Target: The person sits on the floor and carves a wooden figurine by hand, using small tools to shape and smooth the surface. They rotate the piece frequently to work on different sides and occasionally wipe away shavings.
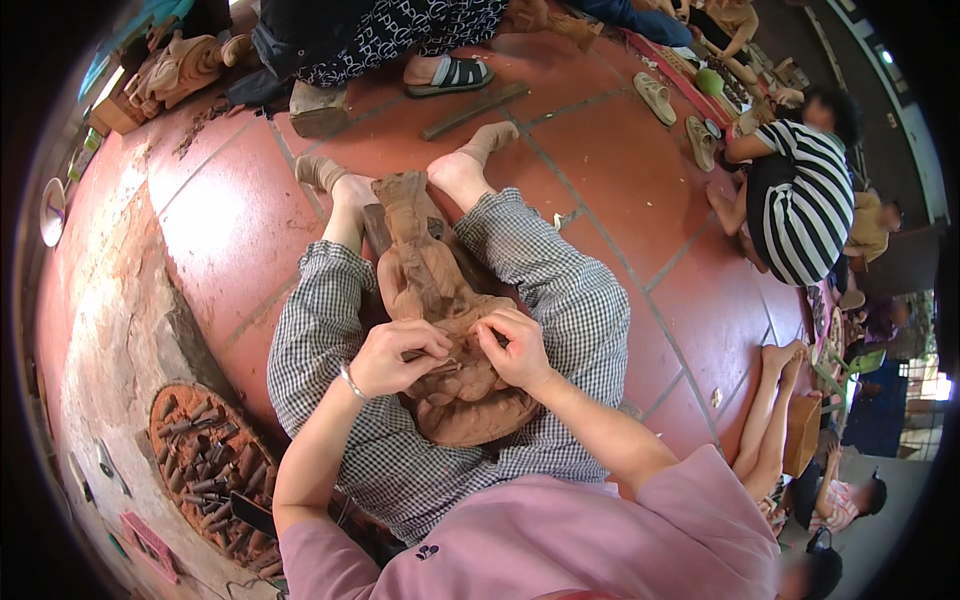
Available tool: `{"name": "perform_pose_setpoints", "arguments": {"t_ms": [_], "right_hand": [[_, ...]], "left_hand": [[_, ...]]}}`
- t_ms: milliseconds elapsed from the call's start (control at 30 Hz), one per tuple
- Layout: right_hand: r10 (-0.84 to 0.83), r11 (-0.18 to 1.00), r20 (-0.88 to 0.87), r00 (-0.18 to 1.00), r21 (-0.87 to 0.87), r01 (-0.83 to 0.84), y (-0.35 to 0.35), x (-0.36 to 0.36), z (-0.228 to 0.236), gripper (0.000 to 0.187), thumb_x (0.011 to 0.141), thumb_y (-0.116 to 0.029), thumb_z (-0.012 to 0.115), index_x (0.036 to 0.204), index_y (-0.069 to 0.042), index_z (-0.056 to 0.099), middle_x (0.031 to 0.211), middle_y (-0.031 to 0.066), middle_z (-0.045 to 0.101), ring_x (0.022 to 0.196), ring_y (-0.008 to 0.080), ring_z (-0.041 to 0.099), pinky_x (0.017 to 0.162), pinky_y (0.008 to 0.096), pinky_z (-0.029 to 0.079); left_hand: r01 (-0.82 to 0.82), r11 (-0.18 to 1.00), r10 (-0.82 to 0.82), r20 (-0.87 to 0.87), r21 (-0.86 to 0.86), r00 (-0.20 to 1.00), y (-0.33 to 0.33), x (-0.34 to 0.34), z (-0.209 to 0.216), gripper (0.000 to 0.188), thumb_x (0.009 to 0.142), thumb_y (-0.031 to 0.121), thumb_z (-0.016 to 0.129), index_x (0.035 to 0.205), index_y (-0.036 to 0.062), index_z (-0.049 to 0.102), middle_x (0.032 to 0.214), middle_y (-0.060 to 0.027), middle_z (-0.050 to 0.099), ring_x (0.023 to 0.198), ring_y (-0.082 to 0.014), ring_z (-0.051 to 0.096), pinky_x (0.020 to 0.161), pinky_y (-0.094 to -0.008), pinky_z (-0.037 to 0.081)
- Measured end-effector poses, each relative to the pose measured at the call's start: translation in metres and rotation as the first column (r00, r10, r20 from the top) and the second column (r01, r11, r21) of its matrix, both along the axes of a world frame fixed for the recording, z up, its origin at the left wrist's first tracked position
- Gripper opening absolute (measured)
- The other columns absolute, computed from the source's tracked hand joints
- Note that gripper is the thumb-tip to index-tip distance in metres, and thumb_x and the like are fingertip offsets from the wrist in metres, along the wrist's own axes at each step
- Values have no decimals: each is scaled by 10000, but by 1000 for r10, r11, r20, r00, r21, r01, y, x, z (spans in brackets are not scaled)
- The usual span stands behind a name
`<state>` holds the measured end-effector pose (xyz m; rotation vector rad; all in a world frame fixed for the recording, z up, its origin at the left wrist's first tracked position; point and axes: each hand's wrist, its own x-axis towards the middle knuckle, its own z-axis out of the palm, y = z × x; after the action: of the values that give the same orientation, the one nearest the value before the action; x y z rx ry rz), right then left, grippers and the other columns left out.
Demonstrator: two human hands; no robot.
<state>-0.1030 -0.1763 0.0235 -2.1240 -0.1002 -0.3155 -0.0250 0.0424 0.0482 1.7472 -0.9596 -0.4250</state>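
Note:
A carved wooden statue (415,270) of a seated figure lies between my legs, its wide round base toward me and its head end away. Both my hands rest on its lower front. My left hand (403,357), with a bangle at the wrist, is closed, fingers curled together over the carving; a small thin edge shows by the fingertips, too small to name. Just to the right, my right hand (513,347) is bent in a pinch against the wood, and what it grips, if anything, is hidden.
At my left, a round tray (165,400) of chisels and gouges sits on a pale slab (130,330). A wooden block (319,108) and a flat wooden bar (476,110) lie on the red tiles beyond my feet. People sit at the far side and right; one wears a striped shirt (805,200).

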Motion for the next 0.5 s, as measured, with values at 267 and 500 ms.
{"name": "perform_pose_setpoints", "arguments": {"t_ms": [267, 500], "right_hand": [[7, 1000, 82, 997, 19, -9, 3, 0, 2, 60, 818, -61, 658, 821, -2, 663, 764, 101, 659, 694, 266, 639, 617, 332, 501], [-1, 1000, 77, 997, 1, 1, 0, 3, -2, 48, 811, -49, 661, 814, -1, 658, 766, 107, 656, 694, 270, 636, 617, 334, 497]], "left_hand": [[63, 995, -69, -81, -79, 994, 9, 5, -3, 121, 733, -16, 719, 810, 13, 631, 927, -96, 703, 814, -268, 668, 707, -342, 536], [-235, 961, 189, 271, 148, 944, -20, -27, 9, 146, 708, -2, 717, 799, 20, 605, 888, -96, 691, 808, -265, 657, 695, -334, 523]]}}
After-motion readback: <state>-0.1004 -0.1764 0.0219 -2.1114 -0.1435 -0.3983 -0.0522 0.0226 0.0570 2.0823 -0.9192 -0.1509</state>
